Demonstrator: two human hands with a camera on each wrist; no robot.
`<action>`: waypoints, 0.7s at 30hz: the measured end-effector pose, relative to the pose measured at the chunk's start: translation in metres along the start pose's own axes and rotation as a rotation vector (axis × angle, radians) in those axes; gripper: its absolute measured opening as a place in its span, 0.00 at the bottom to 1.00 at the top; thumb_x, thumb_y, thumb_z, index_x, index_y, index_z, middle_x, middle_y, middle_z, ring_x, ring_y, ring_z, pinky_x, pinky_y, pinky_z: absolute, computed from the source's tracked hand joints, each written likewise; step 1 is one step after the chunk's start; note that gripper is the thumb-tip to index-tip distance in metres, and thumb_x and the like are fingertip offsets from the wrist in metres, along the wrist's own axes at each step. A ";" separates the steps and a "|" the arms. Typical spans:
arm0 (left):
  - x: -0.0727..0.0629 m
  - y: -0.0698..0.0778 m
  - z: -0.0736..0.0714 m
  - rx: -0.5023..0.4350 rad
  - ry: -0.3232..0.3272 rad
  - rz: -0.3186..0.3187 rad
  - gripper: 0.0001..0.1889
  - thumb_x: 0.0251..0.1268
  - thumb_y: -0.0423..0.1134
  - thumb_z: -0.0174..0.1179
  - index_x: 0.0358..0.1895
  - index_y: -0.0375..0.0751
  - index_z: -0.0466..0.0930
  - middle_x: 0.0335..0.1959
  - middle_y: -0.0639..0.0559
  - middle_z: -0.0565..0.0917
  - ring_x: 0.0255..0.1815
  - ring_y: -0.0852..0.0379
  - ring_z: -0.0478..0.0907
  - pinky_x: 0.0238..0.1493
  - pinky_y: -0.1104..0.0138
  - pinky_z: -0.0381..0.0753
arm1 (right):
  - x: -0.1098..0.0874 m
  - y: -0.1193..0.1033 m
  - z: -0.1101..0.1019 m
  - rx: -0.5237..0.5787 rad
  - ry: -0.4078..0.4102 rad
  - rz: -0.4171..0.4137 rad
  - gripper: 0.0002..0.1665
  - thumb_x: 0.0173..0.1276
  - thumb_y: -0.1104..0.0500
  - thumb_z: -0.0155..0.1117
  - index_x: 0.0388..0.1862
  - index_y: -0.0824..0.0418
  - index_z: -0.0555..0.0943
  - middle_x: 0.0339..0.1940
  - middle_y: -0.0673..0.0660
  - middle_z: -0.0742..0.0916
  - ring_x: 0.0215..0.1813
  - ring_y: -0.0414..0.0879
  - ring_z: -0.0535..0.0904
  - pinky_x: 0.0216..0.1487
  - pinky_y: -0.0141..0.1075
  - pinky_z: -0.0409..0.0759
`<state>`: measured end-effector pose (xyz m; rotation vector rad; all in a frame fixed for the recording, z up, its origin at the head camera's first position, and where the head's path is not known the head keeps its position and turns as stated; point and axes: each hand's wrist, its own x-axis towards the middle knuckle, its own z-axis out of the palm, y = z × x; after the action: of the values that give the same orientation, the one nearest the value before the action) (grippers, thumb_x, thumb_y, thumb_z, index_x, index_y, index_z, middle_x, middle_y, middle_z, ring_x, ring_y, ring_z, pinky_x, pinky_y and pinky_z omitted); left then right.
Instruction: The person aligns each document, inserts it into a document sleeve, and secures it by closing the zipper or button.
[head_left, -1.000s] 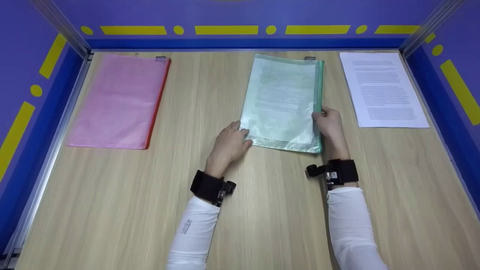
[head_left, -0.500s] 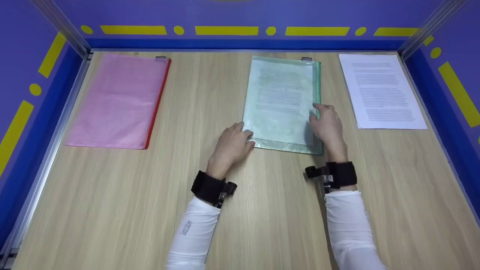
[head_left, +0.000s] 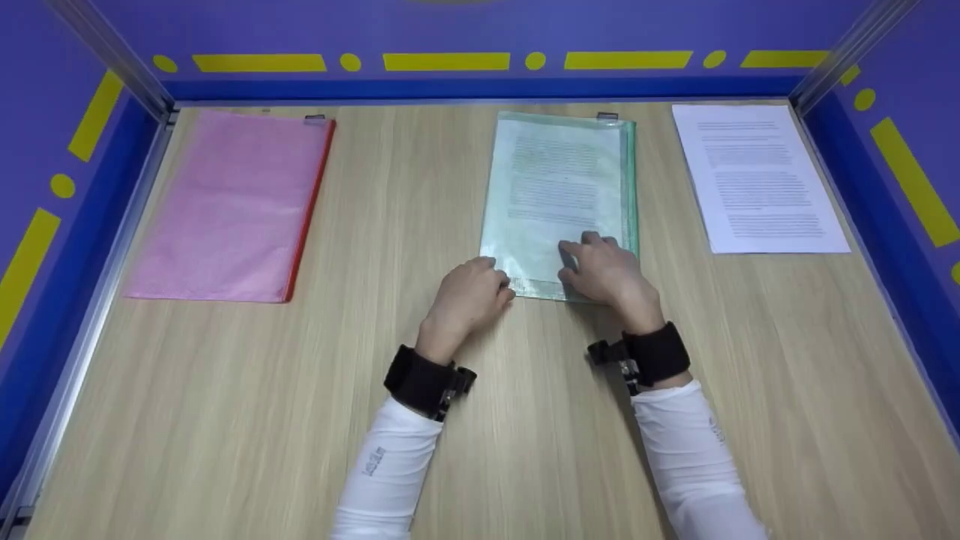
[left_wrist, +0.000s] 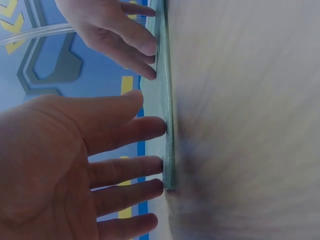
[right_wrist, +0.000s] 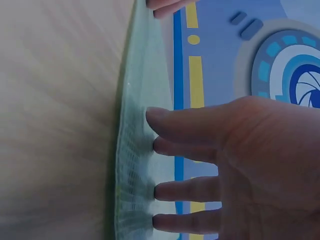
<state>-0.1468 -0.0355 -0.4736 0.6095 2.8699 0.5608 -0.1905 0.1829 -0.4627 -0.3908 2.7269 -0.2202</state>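
A translucent green zip document folder [head_left: 555, 180] lies flat on the wooden table, with printed pages showing through it and a green strip along its right edge. At its lower left corner rests my left hand [head_left: 465, 298], fingertips on the folder's edge. My right hand [head_left: 609, 274] lies over the lower right part, fingertips touching the top surface. The left wrist view shows my left hand [left_wrist: 60, 165] with fingers extended and spread. Likewise spread, the fingers of my right hand [right_wrist: 265, 160] meet the folder [right_wrist: 135, 165] in the right wrist view.
A pink folder [head_left: 232, 202] with a red edge strip lies at the table's left. On the right lies a stack of printed paper [head_left: 757, 180]. Purple and blue panels with yellow marks [head_left: 446, 61] border the table [head_left: 255, 412] at the back and sides.
My right hand has let go of the folder's right edge and moved left and down onto its lower part. The folder has shifted slightly left and lies flatter. My left hand stays near the corner.
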 end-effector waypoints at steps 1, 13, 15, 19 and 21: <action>0.000 0.001 0.001 0.007 -0.002 0.004 0.12 0.70 0.42 0.59 0.42 0.39 0.88 0.37 0.45 0.83 0.41 0.48 0.81 0.45 0.56 0.81 | 0.000 0.001 0.000 -0.010 -0.008 0.000 0.33 0.73 0.49 0.55 0.75 0.57 0.67 0.70 0.72 0.72 0.67 0.71 0.71 0.59 0.63 0.77; 0.012 0.007 0.005 -0.027 -0.138 -0.001 0.20 0.73 0.47 0.54 0.63 0.47 0.79 0.75 0.43 0.68 0.78 0.45 0.63 0.73 0.49 0.68 | 0.005 0.042 -0.001 0.120 0.008 0.019 0.34 0.73 0.51 0.56 0.75 0.60 0.66 0.78 0.72 0.62 0.78 0.69 0.57 0.74 0.63 0.62; 0.015 0.007 0.006 -0.014 -0.159 0.002 0.21 0.74 0.48 0.54 0.65 0.48 0.78 0.76 0.44 0.66 0.79 0.46 0.61 0.74 0.48 0.66 | 0.005 0.048 0.000 0.147 0.008 0.026 0.34 0.73 0.51 0.55 0.75 0.61 0.65 0.79 0.72 0.61 0.78 0.69 0.56 0.75 0.63 0.61; 0.020 0.010 0.008 0.005 -0.187 0.016 0.22 0.74 0.48 0.52 0.67 0.49 0.75 0.77 0.44 0.64 0.80 0.46 0.58 0.75 0.45 0.62 | 0.005 0.058 0.000 0.186 0.029 0.044 0.33 0.72 0.52 0.55 0.74 0.62 0.67 0.78 0.72 0.61 0.78 0.69 0.56 0.76 0.62 0.59; 0.022 0.013 0.008 0.010 -0.201 0.015 0.22 0.75 0.48 0.52 0.68 0.49 0.74 0.78 0.44 0.63 0.80 0.47 0.57 0.76 0.45 0.62 | 0.005 0.061 -0.001 0.198 0.043 0.049 0.32 0.72 0.52 0.55 0.72 0.63 0.68 0.78 0.72 0.62 0.78 0.69 0.57 0.75 0.61 0.59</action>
<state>-0.1602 -0.0122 -0.4777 0.6501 2.6833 0.4598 -0.2099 0.2399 -0.4759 -0.2655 2.7208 -0.4856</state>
